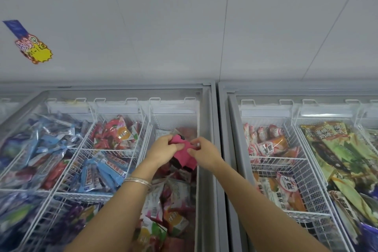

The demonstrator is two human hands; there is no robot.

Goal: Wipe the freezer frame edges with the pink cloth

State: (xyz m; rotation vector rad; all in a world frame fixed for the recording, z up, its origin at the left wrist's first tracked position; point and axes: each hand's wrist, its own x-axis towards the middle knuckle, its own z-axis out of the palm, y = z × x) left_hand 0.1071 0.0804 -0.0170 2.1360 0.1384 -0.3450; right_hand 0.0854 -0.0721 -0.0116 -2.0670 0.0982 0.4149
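Note:
A crumpled pink cloth [183, 152] hangs between both hands, above the right-hand compartment of the left chest freezer. My left hand [162, 149] grips its upper left part, and a silver bangle sits on that wrist. My right hand [202, 150] pinches the cloth's right side with fingertips. The grey freezer frame [211, 129] runs front to back just right of my hands, with the neighbouring freezer's frame edge [225, 129] beside it. The cloth is held in the air and touches no frame edge.
White wire baskets [114, 149] in the left freezer hold several wrapped ice creams. The right freezer [296, 159] has more baskets of packets under glass. A white wall [184, 26] rises behind, with a price sticker [33, 51] at the left.

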